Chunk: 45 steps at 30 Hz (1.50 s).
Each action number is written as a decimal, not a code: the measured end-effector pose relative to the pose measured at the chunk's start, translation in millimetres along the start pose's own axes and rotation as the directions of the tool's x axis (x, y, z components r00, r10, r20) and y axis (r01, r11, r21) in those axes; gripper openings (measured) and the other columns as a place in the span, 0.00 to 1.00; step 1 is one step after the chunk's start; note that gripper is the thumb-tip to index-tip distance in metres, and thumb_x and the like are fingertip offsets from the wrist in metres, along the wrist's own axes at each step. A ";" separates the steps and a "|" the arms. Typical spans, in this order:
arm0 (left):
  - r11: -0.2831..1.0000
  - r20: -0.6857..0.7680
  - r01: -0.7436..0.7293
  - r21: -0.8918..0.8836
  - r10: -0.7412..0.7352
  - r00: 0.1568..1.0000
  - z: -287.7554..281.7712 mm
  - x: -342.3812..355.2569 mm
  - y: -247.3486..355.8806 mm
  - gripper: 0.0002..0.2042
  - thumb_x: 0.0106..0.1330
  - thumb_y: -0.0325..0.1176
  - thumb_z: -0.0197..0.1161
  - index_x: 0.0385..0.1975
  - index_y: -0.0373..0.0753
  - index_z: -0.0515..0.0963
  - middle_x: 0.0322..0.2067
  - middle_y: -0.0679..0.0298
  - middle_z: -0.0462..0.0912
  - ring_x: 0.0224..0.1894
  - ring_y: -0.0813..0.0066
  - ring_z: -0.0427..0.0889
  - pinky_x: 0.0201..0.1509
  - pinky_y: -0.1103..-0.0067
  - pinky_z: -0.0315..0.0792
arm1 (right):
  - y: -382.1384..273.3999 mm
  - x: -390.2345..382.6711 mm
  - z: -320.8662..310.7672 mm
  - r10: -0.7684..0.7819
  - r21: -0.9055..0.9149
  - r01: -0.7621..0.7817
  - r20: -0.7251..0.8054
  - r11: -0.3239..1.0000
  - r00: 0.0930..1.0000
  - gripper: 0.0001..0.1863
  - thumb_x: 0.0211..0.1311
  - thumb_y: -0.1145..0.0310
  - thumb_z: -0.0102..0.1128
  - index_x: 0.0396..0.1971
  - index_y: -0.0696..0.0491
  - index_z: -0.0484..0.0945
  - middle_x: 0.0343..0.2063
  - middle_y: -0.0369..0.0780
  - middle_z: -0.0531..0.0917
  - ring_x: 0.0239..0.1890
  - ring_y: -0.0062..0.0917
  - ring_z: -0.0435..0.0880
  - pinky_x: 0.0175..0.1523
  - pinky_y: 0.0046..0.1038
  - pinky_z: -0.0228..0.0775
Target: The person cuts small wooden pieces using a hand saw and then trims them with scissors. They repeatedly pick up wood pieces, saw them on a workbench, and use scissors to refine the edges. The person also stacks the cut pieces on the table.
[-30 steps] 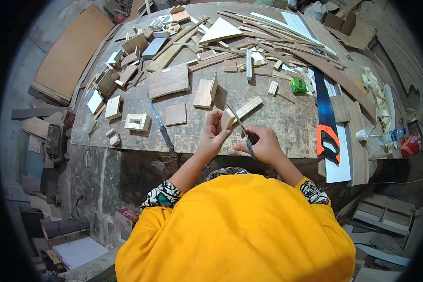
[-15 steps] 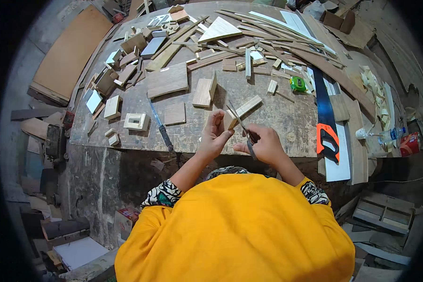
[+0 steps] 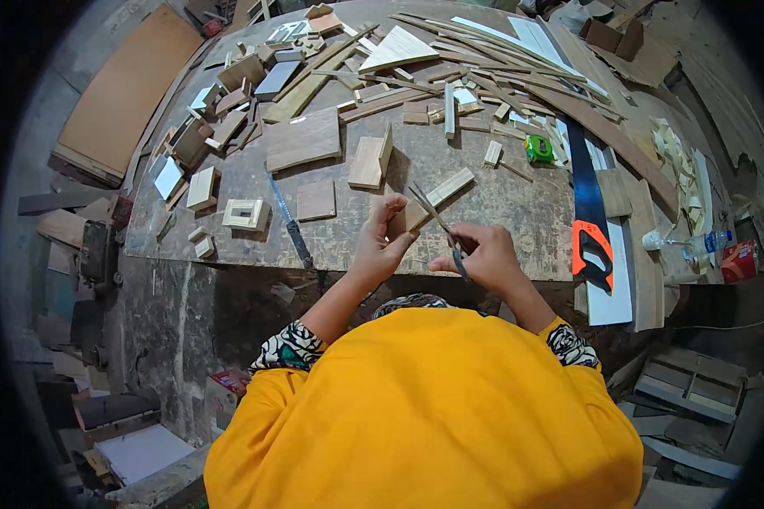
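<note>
My left hand is closed on a small flat wooden block, tilted up above the near edge of the bench. In my right hand is a pair of scissors. Their blades point up and to the left, passing close to the block's right side; whether they touch it I cannot tell. Just beyond lies a pale wooden strip, partly behind the scissors. Left of my hands are a square wooden piece and a thin blue saw blade with a dark handle. An L-shaped wooden piece stands farther back.
Wood offcuts and long strips crowd the far side of the workbench. On the right lie an orange-handled handsaw, a green tape measure and a plastic bottle. A slotted wooden block sits at left.
The wooden block in my left hand has turned, showing more of its broad face. The scissors stay beside it, with my right hand shifted only slightly.
</note>
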State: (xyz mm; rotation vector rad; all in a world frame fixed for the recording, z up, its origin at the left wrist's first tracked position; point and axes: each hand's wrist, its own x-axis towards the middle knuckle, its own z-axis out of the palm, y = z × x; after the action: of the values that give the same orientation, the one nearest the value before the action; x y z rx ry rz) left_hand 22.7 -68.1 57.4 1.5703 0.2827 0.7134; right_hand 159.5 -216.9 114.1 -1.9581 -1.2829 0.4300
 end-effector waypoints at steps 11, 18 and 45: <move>0.994 0.000 0.056 0.090 -0.056 0.998 3.9 -7.1 4.8 0.21 0.57 0.20 0.61 0.51 0.36 0.65 0.42 0.60 0.75 0.48 0.74 0.73 0.53 0.79 0.65 | 9.3 -0.9 2.2 0.026 -0.150 -0.019 0.042 0.989 0.999 0.31 0.32 0.39 0.73 0.23 0.53 0.78 0.15 0.40 0.77 0.20 0.34 0.79 0.28 0.32 0.69; 0.994 -0.014 0.016 0.110 -0.015 1.000 3.6 -8.1 -6.1 0.23 0.55 0.20 0.61 0.52 0.36 0.64 0.43 0.59 0.75 0.48 0.73 0.73 0.53 0.78 0.66 | 7.8 0.8 2.0 -0.032 -0.165 0.036 0.023 0.986 0.999 0.31 0.34 0.38 0.71 0.21 0.54 0.77 0.15 0.41 0.76 0.21 0.37 0.79 0.28 0.34 0.69; 0.736 0.215 0.505 -0.451 -0.460 0.862 -7.4 15.6 -21.5 0.35 0.56 0.25 0.62 0.63 0.52 0.54 0.38 0.60 0.75 0.31 0.70 0.80 0.35 0.74 0.77 | 92.9 9.9 24.9 0.289 0.121 -0.311 0.171 0.943 0.942 0.31 0.35 0.45 0.75 0.34 0.55 0.80 0.18 0.39 0.78 0.21 0.27 0.77 0.30 0.27 0.69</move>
State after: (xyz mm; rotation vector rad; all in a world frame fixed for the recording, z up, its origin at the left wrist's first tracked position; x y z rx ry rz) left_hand 35.3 -50.1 40.8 0.9643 0.3902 0.2644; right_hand 207.7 -218.9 30.2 -2.0311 -1.0088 0.8153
